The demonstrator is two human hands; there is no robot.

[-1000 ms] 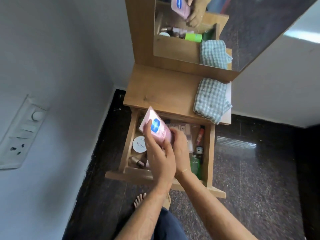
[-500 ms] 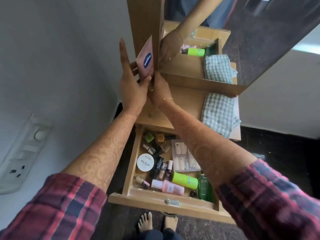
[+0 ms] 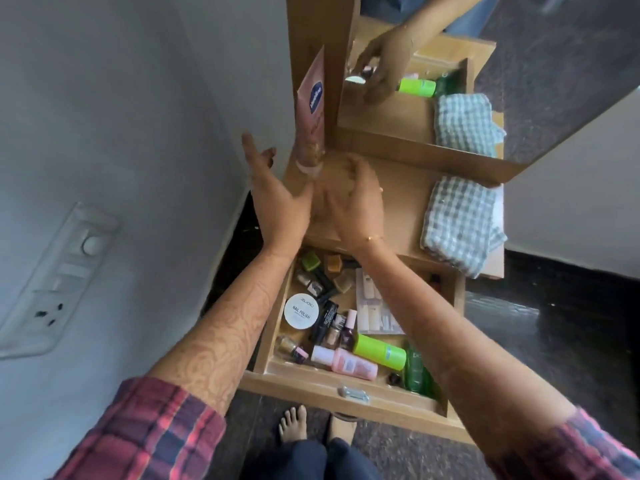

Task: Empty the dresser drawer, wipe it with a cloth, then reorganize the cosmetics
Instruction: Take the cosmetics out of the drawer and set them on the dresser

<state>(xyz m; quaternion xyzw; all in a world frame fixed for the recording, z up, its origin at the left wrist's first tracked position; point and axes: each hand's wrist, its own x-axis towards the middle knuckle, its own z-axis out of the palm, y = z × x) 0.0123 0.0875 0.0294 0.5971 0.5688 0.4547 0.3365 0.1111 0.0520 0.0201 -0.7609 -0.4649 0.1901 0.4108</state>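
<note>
While both hands (image 3: 311,199) hang slack, pink tube (image 3: 311,109) upright, checked cloth (image 3: 457,223) beside.

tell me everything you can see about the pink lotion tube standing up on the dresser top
The pink tube is a soft squeeze tube, plastic by the look, with a dark blue oval logo in white lettering on its upper half. It stands cap-down on the wooden dresser top, its flat crimped end pointing up, leaning against the wooden frame left of the mirror. Its pale cap sits at the bottom, just above the hands. The left hand and right hand are close below it; whether either touches it is unclear.
</note>
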